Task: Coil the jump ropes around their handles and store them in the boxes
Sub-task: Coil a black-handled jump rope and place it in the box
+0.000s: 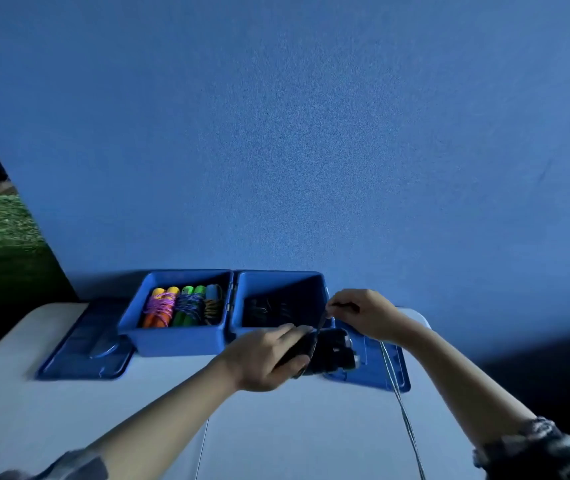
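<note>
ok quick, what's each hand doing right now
Left hand: grips the black handles of a jump rope.
Right hand: pinches the rope of that jump rope above the handles.

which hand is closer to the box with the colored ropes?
Left. The left hand grips the black handles just in front of that box's right corner. The right hand pinches the rope farther right, by the other box.

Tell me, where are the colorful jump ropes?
In the head view, the colorful jump ropes lie inside the left blue box, beside the right blue box.
</note>
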Available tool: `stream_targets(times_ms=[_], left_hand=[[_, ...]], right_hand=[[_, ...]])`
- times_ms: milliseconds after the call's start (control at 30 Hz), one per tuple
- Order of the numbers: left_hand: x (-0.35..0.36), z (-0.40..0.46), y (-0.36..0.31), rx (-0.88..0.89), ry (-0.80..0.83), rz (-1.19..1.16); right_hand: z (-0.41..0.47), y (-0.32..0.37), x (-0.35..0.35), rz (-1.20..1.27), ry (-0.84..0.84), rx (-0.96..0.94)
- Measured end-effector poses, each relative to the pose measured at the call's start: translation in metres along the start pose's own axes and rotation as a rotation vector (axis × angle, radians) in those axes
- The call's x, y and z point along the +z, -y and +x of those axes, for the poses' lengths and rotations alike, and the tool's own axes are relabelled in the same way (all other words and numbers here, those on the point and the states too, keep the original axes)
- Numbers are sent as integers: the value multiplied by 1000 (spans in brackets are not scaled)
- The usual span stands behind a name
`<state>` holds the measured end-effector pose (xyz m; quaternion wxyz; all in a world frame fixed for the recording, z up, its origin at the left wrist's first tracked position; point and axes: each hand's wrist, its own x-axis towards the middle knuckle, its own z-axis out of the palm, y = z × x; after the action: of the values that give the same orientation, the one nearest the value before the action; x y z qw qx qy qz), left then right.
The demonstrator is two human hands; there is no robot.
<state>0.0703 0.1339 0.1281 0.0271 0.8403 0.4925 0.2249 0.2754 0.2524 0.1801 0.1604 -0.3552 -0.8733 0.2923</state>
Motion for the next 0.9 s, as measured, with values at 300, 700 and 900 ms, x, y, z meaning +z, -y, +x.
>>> stream_targets(times_ms=[300, 700, 900], left_hand=[[7, -5, -8, -55, -72, 1], [-21, 38, 10, -474, -633, -138], [-12, 35, 26, -656, -651, 46]], right_hand=[[1, -18, 6, 320, 20, 74], [-18, 28, 72, 780, -48, 217], [-23, 36, 98, 734, -14, 322]])
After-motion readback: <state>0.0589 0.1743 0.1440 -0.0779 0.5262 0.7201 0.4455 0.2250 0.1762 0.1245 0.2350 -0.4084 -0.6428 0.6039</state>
